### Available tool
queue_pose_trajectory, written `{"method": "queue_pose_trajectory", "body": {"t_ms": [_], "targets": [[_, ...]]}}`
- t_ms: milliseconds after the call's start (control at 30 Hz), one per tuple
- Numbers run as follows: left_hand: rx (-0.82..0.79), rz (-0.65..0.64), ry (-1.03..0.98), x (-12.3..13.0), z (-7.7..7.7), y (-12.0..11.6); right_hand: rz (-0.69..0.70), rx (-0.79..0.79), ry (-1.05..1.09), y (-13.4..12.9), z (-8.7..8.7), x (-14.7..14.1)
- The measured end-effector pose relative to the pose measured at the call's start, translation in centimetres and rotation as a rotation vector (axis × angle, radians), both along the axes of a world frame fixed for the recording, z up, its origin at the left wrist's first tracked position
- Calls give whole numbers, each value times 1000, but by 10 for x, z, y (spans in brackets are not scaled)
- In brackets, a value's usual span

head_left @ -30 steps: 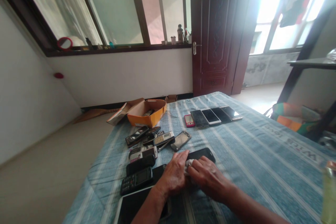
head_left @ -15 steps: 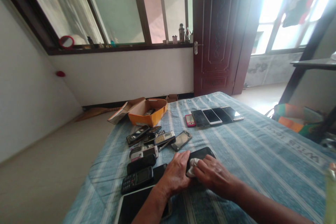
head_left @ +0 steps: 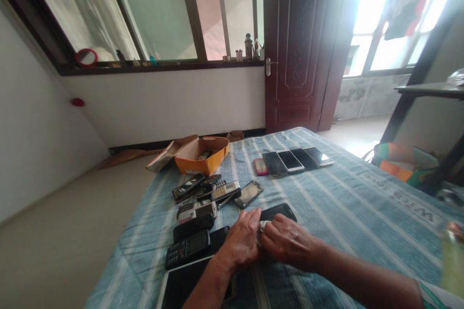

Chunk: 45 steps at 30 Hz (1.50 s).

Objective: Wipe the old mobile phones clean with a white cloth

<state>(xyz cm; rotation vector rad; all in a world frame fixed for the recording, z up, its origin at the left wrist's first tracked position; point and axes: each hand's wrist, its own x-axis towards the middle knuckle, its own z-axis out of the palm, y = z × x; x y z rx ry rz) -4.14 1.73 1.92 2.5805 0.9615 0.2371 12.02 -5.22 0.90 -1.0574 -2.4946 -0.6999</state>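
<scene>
A black smartphone [head_left: 281, 212] lies on the striped bedspread, partly covered by both hands. My left hand [head_left: 243, 236] is closed on its left edge, the fingertips hidden from the palm side. Pinched in my right hand [head_left: 286, 239] is a white cloth [head_left: 263, 225], pressed against the phone's screen near my left hand; only a small bit of the cloth shows. Close by on the left are a black keypad phone [head_left: 188, 248] and a white-edged tablet [head_left: 181, 282], the latter partly behind my left forearm. A grey touchscreen phone [head_left: 249, 194] lies just beyond my hands.
An open orange box [head_left: 203, 157] stands at the bed's far left edge, with a pile of old mobile phones [head_left: 224, 190] in front. A row of smartphones [head_left: 291, 161] and a small pink phone [head_left: 261, 166] lie farther back. A greenish bottle [head_left: 453, 260] is at the right.
My right hand has slid the cloth slightly left and nearer my left hand, and less of the cloth shows. My left hand keeps its hold. The view has shifted slightly.
</scene>
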Motion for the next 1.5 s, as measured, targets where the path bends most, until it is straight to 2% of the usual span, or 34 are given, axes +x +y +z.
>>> {"method": "queue_pose_trajectory", "body": {"t_ms": [233, 533, 700, 967, 1500], "targets": [[-2, -14, -5, 2, 2, 0, -82, -71, -46, -5, -1, 6], [-22, -82, -16, -6, 1, 6, -44, 31, 23, -3, -2, 7], [-29, -105, -32, -8, -2, 8, -16, 35, 40, -7, -2, 13], [-45, -31, -54, -7, -8, 11, -1, 38, 60, -7, -3, 18], [4, -8, -15, -4, -7, 13, 53, 90, 81, 1, -11, 11]]}}
